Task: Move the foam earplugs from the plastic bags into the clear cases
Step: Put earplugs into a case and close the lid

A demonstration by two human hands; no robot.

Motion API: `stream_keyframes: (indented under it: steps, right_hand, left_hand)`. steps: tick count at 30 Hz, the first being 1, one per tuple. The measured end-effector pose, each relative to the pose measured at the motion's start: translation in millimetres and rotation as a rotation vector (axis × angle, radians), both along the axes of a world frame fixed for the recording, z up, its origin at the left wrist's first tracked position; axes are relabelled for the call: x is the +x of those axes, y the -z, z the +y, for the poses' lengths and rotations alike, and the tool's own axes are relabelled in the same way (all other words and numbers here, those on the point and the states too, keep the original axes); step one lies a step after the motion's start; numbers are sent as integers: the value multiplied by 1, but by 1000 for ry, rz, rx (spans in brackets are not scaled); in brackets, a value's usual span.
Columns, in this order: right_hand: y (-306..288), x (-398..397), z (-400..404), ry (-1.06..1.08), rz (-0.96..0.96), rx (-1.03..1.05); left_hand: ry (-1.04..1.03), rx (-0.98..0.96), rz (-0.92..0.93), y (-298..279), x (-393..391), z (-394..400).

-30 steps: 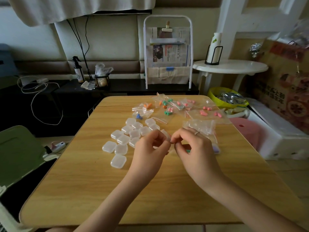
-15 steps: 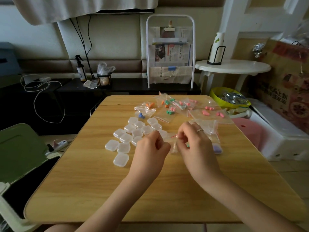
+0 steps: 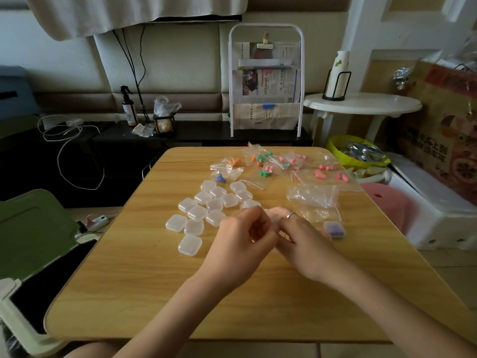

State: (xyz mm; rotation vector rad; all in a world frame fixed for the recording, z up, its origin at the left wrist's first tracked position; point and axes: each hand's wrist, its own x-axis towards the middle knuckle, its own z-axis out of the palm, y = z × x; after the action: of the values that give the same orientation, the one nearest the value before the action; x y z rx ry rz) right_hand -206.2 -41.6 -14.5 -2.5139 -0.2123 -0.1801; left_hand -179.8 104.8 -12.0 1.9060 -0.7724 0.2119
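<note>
A green chair stands off the table's left edge, at about nine o'clock from the hands. On the wooden top, a cluster of shut, empty clear cases lies at about ten o'clock from the hands, the nearest single case just left of the left wrist.

The left hand sits over the middle of the table with its fingers curled inward, fingertips meeting those of the right hand. The right hand, a ring on one finger, is curled the same way, touching the left. Both seem to pinch something small between them, but blur and the fingers themselves hide it, so I cannot tell what they grip.

At twelve o'clock, toward the far edge, small plastic bags hold the foam earplugs: orange, green, blue and pink ones. At about one o'clock from the hands lie crumpled empty bags. Just beside the right hand, at three o'clock, a case with purple earplugs inside rests on the table.

Beyond the table's right side stand a pink stool and a white round side table.
</note>
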Motion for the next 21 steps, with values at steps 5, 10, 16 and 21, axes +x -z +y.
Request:
stream_keyframes:
  steps: [5,10,16,21]
  right_hand:
    - [-3,2,-7,-31,70,530]
    - [-14,1,-13,-74,84,667]
    - [-14,2,-12,-105,65,634]
    - [-12,3,-11,-94,50,672]
  left_hand:
    - [-187,-144,44,-5,6,4]
    - [-310,-173,361,-9,29,17]
    - [-70,-382,656,-15,25,19]
    - [-10,-472,763,-17,27,20]
